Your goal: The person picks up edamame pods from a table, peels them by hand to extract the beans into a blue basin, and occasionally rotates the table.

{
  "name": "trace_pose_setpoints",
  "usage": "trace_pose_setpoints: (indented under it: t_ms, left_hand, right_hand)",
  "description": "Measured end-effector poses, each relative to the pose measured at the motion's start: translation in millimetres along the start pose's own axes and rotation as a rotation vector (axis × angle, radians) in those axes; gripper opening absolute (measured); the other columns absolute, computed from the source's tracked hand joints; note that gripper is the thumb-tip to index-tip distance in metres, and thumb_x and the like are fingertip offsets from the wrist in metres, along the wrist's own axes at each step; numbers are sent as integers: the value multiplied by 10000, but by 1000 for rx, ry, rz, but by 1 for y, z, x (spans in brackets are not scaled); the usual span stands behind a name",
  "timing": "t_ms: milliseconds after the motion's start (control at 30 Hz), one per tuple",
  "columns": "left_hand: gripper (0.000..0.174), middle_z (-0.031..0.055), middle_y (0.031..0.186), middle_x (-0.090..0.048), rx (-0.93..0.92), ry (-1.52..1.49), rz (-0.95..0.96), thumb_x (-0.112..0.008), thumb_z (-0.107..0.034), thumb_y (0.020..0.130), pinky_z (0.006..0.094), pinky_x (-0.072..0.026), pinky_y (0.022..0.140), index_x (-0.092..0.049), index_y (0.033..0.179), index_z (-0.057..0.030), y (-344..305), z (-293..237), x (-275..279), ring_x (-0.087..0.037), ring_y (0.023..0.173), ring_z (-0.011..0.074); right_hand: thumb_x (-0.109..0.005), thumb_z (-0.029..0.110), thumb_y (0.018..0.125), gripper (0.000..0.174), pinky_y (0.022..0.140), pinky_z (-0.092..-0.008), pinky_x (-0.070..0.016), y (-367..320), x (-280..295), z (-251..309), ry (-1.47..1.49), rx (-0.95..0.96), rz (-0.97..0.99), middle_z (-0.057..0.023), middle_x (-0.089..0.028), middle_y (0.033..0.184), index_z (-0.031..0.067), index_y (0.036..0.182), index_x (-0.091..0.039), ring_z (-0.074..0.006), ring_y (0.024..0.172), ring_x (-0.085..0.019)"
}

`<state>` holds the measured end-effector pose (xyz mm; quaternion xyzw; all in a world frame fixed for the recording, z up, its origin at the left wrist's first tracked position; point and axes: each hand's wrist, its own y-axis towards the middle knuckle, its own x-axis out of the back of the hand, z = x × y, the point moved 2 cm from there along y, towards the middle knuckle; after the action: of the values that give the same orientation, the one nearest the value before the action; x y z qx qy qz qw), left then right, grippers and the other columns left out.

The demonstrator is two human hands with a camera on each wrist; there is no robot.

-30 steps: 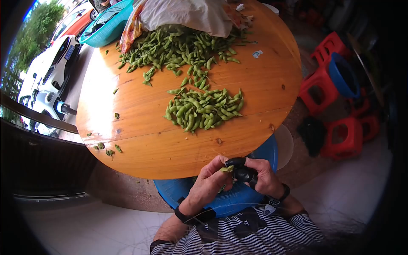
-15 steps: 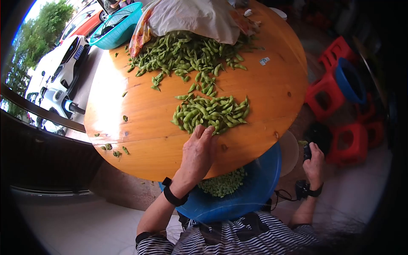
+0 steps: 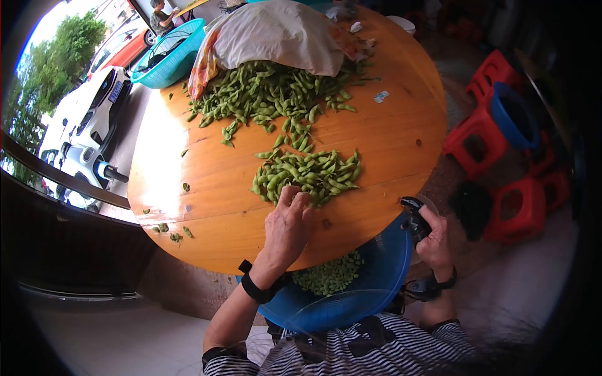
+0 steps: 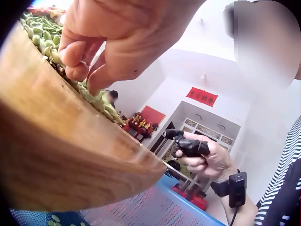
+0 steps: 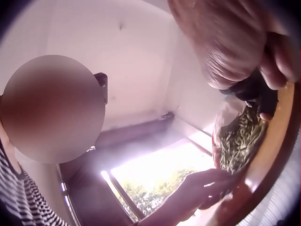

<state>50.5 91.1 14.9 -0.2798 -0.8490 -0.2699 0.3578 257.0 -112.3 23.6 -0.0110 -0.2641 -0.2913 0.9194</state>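
My left hand (image 3: 290,230) reaches over the table edge to the near side of a small heap of green soybean pods (image 3: 310,169). Its curled fingertips are right at the pods (image 4: 96,101) in the left wrist view; I cannot tell whether one is pinched. Off the table's right edge hovers my right hand (image 3: 434,241), with black covers on its thumb and index finger (image 4: 174,134). The index points forward, the other fingers curl loosely, and nothing shows between them. Below, a blue basin (image 3: 392,269) contains shelled beans (image 3: 329,276), partly hidden by the left forearm and table.
A large pod pile (image 3: 263,94) lies under a whitish bag (image 3: 276,37) at the back of the round wooden table (image 3: 389,156). Loose pod bits (image 3: 175,237) lie at left. A teal basket (image 3: 166,59) stands beyond; red stools (image 3: 517,210) stand at right.
My left hand left the right hand and went forward to the small heap, staying there since. My right hand swung out right with a pod shell, which is gone from it, then came back toward the table.
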Motion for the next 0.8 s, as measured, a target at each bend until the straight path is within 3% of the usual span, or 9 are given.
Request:
trace_pose_setpoints:
  t_ms: [267, 333, 367, 433, 467, 567, 600, 700, 800]
  left_hand:
    - [163, 111, 923, -585, -63, 46, 8, -679, -46, 795, 408, -501, 658, -635, 949, -74, -8, 3, 0, -618, 754, 311]
    - [150, 52, 848, -612, 103, -221, 60, -699, -26, 817, 299, -472, 583, -630, 946, -60, -14, 5, 3, -586, 612, 165]
    - [150, 52, 848, -612, 103, -229, 68, -699, -26, 817, 299, -472, 583, -630, 946, -60, -18, 1, 5, -586, 612, 165]
    - [104, -21, 814, -595, 414, -735, 246, -689, -17, 866, 199, -402, 543, -616, 936, -41, -30, -4, 6, -494, 582, 26]
    - [58, -54, 819, -556, 431, -966, 261, -657, -16, 909, 171, -355, 538, -611, 938, -37, -36, -10, 4, -452, 639, -11]
    - [79, -41, 807, -585, 487, -1200, 182, -663, 1, 900, 173, -429, 585, -611, 954, -25, -45, -31, 2, -521, 678, 7]
    - [96, -22, 820, -621, 423, -1136, 169, -671, -1, 895, 190, -503, 657, -613, 971, -9, -50, -26, -4, -585, 743, 30]
    - [92, 0, 852, -649, 425, -977, 127, -667, 13, 887, 212, -543, 712, -620, 965, 6, -58, -22, -9, -628, 797, 58]
    - [90, 15, 845, -657, 310, -792, 66, -670, 33, 871, 214, -537, 660, -631, 949, 11, -59, -23, -11, -630, 757, 59]
  right_hand:
    - [-428, -77, 664, 467, 695, -312, -507, 6, -44, 31, 69, 92, 179, -161, -667, 780, -44, 1082, -634, -270, 722, -673]
    - [-418, -66, 693, 412, 696, -292, -503, 5, -49, 35, 145, 32, 261, -142, -666, 781, -51, 1043, -635, -219, 704, -659]
    - [-418, -66, 693, 412, 696, -292, -503, 4, -53, 37, 140, 22, 257, -142, -666, 781, -51, 1043, -635, -219, 704, -659]
    - [-414, -59, 712, 384, 710, -285, -503, 2, -65, 37, 316, -69, 365, -102, -674, 797, -52, 1026, -636, -163, 713, -641]
    - [-410, -50, 739, 348, 651, -256, -486, 1, -71, 37, 400, -122, 385, -59, -673, 796, -41, 994, -647, -97, 681, -600]
    - [-407, -36, 752, 323, 568, -219, -439, -1, -79, 38, 586, -341, 479, -38, -643, 759, -24, 955, -658, -56, 609, -541]
    - [-379, -52, 769, 323, 482, -197, -372, -2, -85, 35, 705, -334, 464, -30, -614, 755, -17, 940, -650, -34, 559, -481]
    - [-338, -96, 785, 353, 447, -200, -364, -1, -86, 45, 884, -468, 453, -47, -609, 774, -35, 979, -627, -53, 544, -482]
    - [-303, -137, 796, 386, 424, -192, -355, -2, -85, 38, 891, -387, 498, -74, -619, 812, -48, 1020, -605, -63, 534, -482]
